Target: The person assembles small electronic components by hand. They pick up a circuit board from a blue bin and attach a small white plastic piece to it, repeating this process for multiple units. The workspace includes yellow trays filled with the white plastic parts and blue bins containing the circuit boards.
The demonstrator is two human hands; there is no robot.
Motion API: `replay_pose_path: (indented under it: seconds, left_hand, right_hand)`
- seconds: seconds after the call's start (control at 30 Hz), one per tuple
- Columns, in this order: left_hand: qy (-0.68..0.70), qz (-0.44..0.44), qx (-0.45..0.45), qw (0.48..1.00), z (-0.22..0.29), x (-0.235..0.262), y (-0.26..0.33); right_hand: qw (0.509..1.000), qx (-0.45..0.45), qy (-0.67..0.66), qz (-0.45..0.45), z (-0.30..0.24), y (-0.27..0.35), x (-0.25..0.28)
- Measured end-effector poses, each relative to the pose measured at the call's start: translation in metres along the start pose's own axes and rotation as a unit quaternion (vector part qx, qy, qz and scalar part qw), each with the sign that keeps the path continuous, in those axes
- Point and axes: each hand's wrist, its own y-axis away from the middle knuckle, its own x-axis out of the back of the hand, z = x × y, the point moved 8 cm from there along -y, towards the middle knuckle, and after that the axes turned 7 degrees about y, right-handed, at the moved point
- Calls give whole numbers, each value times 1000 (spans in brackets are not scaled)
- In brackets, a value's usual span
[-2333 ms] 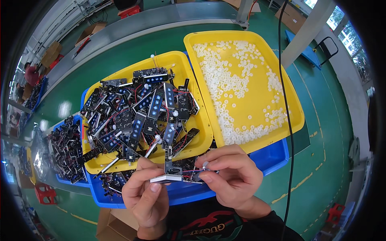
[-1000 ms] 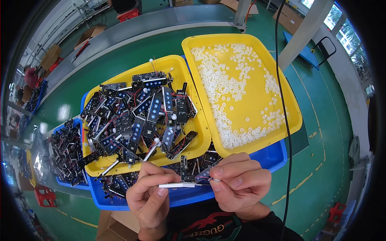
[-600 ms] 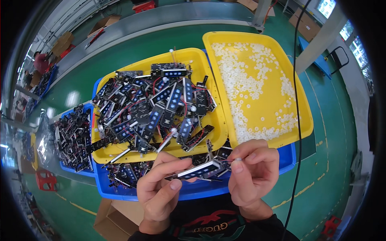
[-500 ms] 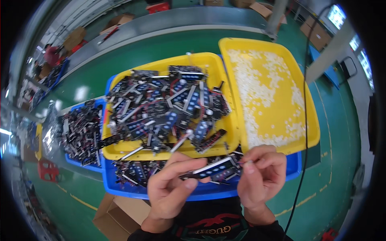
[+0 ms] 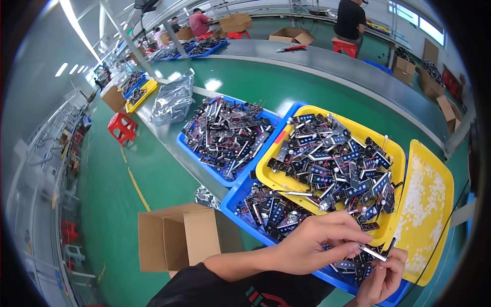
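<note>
My left hand [image 5: 319, 240] reaches over the trays, thumb and fingers closed on a narrow circuit board with a white strip [image 5: 374, 251]. At the board's far right end is my right hand [image 5: 386, 276], its fingers bent together. What its fingertips pinch there is too small and hidden to tell. Behind the hands, a yellow tray [image 5: 267, 177] holds a heap of similar dark boards with red wires and white round bits. Under it, a blue tray [image 5: 231, 200] carries more of these boards.
Small white pieces lie scattered in a second yellow tray [image 5: 422, 204] at the right, crossed by a black cable. Another blue tray [image 5: 185, 146] of boards stands left. Below it is an open cardboard box [image 5: 200, 233]. A red stool [image 5: 121, 128] and seated people are farther off.
The view has swung left, so the trays now appear farther right. My left hand still grips the board, and my right hand stays at its end.
</note>
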Motion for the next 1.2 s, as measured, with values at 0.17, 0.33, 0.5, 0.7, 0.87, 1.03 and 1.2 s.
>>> replay_pose_path:
  seconds: [0.17, 0.33, 0.5, 0.7, 0.87, 1.03, 1.2]
  left_hand:
    - [1, 5, -34, 999, 4, -7, -2]
    - [30, 8, -43, 999, 5, -11, -4]
    - [-109, 83, -119, 983, 26, 13, -9]
    - [-397, 247, -213, 858, 32, 50, -28]
    - [-565, 166, -106, 801, 3, 40, -31]
    - [-511, 142, -208, 822, 20, 25, -10]
    - [-452, -13, -62, 890, -15, -16, 17]
  right_hand:
    - [999, 17, -27, 9, 0, 0, 7]
    - [999, 20, 28, -17, -2, -1, 6]
    - [987, 32, 156, -38, -3, -22, 21]
    - [809, 38, 568, -148, 51, -33, 54]
    - [809, 8, 551, -206, 59, -29, 45]
    - [870, -20, 457, -185, 88, -11, 63]
    - [824, -119, 482, -274, 66, -29, 46]
